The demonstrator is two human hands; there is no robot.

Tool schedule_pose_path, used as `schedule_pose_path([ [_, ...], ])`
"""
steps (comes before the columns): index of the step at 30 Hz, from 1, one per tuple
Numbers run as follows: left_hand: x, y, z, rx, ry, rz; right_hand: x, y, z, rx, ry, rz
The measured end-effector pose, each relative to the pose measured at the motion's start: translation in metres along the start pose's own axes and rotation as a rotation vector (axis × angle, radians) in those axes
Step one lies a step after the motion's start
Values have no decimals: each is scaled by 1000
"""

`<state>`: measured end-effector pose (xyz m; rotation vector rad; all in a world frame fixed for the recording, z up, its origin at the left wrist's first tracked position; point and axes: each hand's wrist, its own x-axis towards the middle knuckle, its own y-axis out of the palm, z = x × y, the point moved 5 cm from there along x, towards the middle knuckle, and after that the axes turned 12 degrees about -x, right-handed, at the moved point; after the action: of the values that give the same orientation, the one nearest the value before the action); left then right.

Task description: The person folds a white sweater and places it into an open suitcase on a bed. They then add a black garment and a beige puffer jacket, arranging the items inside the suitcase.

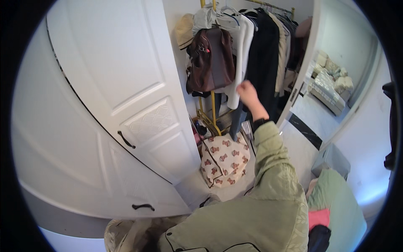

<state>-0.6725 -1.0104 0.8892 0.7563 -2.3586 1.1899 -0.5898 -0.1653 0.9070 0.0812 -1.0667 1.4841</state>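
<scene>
My right hand (pixel 248 95) is raised toward the clothes rack, its fingers curled closed. It lies at the edge of a white long-sleeved garment (pixel 244 50), in front of a black coat (pixel 263 46). Whether the fingers grip any cloth is hidden. A dark band circles the wrist, and a green jacket sleeve (pixel 273 155) covers the forearm. Left of the hand hangs a dark brown leather bag (pixel 211 59). Below it, a cream storage bag with a bear print (pixel 224 161) stands on the floor. My left hand is out of the picture.
White panelled wardrobe doors (pixel 138 50) with black handles fill the left. The yellow rack (pixel 213 105) carries several more garments and a cream hat (pixel 184 31). At right, a doorway shows a sofa (pixel 329 90). A grey bin (pixel 333 159) and green cloth (pixel 340 201) lie lower right.
</scene>
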Motion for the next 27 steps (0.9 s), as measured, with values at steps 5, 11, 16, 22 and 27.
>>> schedule_pose_path([
  [5,-13,-2,-71,19,-62,24,183,-28,32,74,-5,-347],
  [11,-23,-9,-108,37,-99,22,291,-31,57,72,-109,-519],
  [16,-24,6,-99,38,-171,13,329,-12,75,-218,-119,-206],
  [22,-16,36,-98,-561,1015,-26,330,-24,87,-269,11,-366],
  [27,-4,48,-97,-139,124,158,313,-53,84,-184,-73,-562],
])
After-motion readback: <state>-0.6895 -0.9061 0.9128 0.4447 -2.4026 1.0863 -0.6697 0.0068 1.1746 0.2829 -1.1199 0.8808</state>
